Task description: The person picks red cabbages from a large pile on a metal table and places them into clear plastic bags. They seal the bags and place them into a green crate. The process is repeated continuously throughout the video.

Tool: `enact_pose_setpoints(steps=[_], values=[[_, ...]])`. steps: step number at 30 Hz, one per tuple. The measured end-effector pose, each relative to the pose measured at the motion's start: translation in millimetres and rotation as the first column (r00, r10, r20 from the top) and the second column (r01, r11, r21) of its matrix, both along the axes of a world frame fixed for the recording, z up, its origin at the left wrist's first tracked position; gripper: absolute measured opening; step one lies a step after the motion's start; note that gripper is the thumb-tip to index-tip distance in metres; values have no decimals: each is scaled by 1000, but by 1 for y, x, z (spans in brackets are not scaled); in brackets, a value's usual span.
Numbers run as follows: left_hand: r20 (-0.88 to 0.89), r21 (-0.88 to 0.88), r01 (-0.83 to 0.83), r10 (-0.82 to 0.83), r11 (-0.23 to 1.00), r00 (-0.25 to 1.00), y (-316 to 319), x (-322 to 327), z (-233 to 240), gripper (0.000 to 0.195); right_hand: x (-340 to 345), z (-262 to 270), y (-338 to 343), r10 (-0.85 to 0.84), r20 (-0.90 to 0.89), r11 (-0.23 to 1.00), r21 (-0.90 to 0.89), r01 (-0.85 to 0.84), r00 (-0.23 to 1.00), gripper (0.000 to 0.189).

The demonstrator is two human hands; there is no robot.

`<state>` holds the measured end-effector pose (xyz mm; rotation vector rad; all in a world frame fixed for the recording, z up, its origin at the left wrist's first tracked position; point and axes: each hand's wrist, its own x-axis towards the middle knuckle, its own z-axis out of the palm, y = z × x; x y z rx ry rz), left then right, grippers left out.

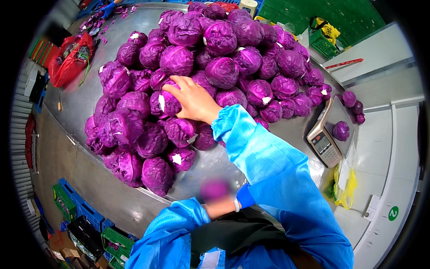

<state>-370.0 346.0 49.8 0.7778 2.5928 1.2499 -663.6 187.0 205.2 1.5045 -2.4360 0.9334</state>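
Observation:
A large heap of red cabbages (220,72) lies on a metal table. My right hand (196,101), bare below a blue sleeve, reaches into the left part of the heap, its fingers curled round a red cabbage (169,102) that shows a white patch. Close to my body, my left wrist has a white band, with blue material beyond it. My left hand (246,195) is mostly hidden by my right sleeve, so its fingers do not show. A blurred purple round thing (215,190) is just above that wrist; whether it is held is unclear.
At right, a digital scale (324,148) bears one small red cabbage (341,130); several others lie beyond it. A red mesh bag (72,60) sits at upper left, near loose purple leaves. Another person's blue-gloved hand (108,10) is at the far edge. Crates (117,241) stand lower left.

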Motion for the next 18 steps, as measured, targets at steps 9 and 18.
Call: enact_pose_setpoints(steps=[9,18], values=[[-8,223,-113,118,968,993,-14,-2,20,24,64,31,73,-15,102,987,-160,31,995,87],[110,127,59,-73,990,991,10,9,16,9,170,91,193,-107,-81,978,-188,90,991,93]])
